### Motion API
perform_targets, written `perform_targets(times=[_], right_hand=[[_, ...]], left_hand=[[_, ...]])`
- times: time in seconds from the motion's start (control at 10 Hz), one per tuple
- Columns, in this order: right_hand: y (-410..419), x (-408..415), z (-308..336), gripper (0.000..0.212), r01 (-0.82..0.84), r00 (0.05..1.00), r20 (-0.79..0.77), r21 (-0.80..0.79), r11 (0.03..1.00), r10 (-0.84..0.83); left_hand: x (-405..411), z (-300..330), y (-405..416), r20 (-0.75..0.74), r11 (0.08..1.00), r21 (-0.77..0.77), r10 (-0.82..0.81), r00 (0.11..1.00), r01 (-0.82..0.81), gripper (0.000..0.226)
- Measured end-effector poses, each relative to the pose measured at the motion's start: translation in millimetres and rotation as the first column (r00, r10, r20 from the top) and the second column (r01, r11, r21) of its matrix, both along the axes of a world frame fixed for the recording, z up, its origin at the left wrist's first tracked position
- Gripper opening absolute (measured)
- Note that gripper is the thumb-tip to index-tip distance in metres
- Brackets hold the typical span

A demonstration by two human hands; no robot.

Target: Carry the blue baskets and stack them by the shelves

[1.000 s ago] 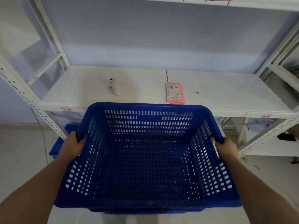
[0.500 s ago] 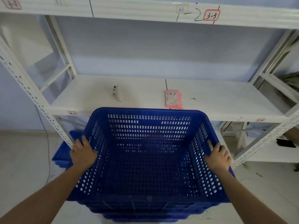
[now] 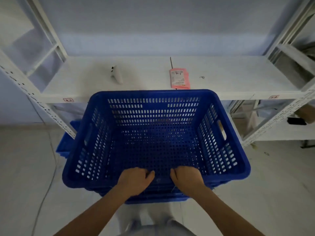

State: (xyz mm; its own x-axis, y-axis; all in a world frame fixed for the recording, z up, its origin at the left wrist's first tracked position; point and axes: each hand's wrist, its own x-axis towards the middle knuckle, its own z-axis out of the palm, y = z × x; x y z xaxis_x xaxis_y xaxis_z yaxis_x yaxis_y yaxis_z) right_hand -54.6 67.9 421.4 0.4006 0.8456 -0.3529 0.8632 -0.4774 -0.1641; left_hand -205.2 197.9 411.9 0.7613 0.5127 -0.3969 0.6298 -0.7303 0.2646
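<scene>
Blue perforated plastic basket (image 3: 153, 133) hides most of the stack beneath. I see my left hand (image 3: 136, 180) and right hand (image 3: 186, 179) curled on its near rim, fingertips hidden

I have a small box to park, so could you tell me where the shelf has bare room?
The shelf is bare right of the pink packet and between it and the white device. The blue basket crowds its front edge.

**Premises: storeroom or small stockroom**

White slotted-angle metal shelving (image 3: 51, 114) stands against a plain wall, its shelf edges carrying small red-bordered location labels (image 3: 67, 99). A pink packet (image 3: 179, 78) lies on the shelf board. Perforated blue plastic baskets (image 3: 153, 133) sit stacked on a pale tiled floor (image 3: 22, 167). Further racking (image 3: 281, 114) adjoins at right.
</scene>
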Motion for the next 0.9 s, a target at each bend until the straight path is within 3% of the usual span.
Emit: perform_targets(times=[0.2,0.3,0.5,0.6,0.7,0.8,0.9], right_hand=[[26,8,-6,0.052,-0.058,0.992,-0.118,-0.049,0.997,0.052],[29,9,-12,0.052,-0.003,0.998,-0.066,0.022,1.0,0.005],[28,5,-7,0.049,0.01,0.999,-0.042,0.073,0.997,-0.007],[19,0,-5,0.045,0.026,1.0,-0.014,0.125,0.992,-0.025],[16,0,0,0.041,0.01,0.993,-0.118,0.129,0.992,0.005],[9,-7,26,0.028,0.014,0.982,-0.188,0.209,0.978,0.026],[-8,-21,63,0.019,0.206,0.919,-0.394,0.475,0.856,-0.002]], left_hand=[[6,-9,7,0.035,0.999,0.022,-0.048,0.998,0.048,0.053],[8,-12,5,0.13,0.993,0.11,0.015,0.991,-0.03,0.05],[8,-10,5,0.131,0.993,0.109,0.039,0.991,-0.054,0.049],[6,-11,9,0.072,0.995,-0.064,0.086,0.994,-0.082,0.048],[11,-6,27,0.033,0.907,-0.383,0.202,0.979,-0.174,0.043],[14,7,55,0.009,0.928,-0.315,0.21,0.978,-0.196,0.036],[15,28,85,0.022,0.943,-0.221,0.259,0.966,-0.248,0.033]])
